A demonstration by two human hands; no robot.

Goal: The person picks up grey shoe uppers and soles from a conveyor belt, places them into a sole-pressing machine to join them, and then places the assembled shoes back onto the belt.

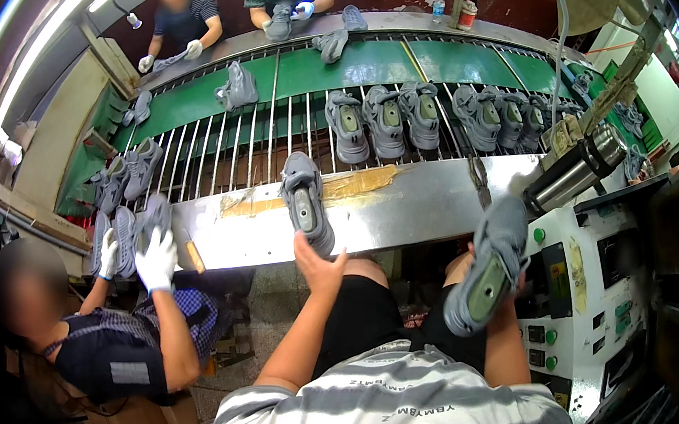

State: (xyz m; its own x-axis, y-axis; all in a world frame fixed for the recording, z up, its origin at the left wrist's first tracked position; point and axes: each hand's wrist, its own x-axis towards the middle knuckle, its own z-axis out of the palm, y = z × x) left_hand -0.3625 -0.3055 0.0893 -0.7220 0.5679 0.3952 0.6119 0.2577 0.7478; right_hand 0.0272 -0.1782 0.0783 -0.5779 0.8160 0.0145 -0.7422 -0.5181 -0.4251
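Observation:
A grey lace-up shoe lies on the metal ledge in front of me, toe pointing away, with a greenish-grey piece with a small round hole inside its opening. My left hand cups its heel, fingers on the left side and thumb on the right. Off to the right, above my lap, a second grey shoe is held up at a tilt, a similar green piece showing in its opening. My right hand grips it from behind and below; most of its fingers are hidden by the shoe.
Beyond the metal ledge, several grey shoes stand on a rod rack beside a green belt. A steel thermos and a control cabinet stand right. A gloved co-worker handles shoes at left; two people work across.

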